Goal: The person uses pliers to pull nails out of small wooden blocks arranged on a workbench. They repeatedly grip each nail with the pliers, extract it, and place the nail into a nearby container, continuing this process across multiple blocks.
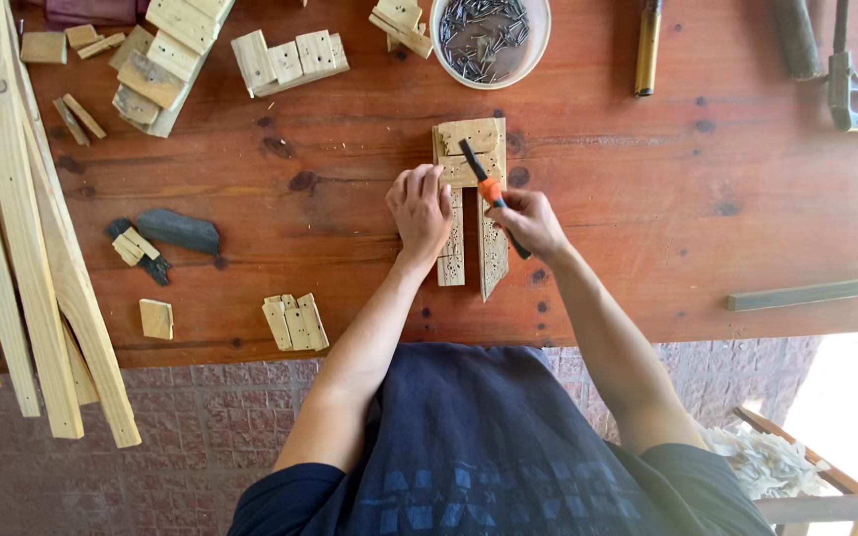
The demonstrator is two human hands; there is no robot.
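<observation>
Pressing flat, the left hand (pixel 419 210) is steadying the stiff, light wooden assembly (pixel 470 199); the right hand (pixel 528 223) is gripping a hammer (pixel 489 189), head at 11 o'clock.

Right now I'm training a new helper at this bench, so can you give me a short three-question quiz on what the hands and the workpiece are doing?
1. True or false: the left hand rests on the small wooden assembly.
2. What does the right hand hold? A) a saw B) a tool with an orange and black handle C) a pencil
3. Fill in: the white bowl at the far edge of the table holds ____.

Key: 1 true. 2 B. 3 nails.
</observation>
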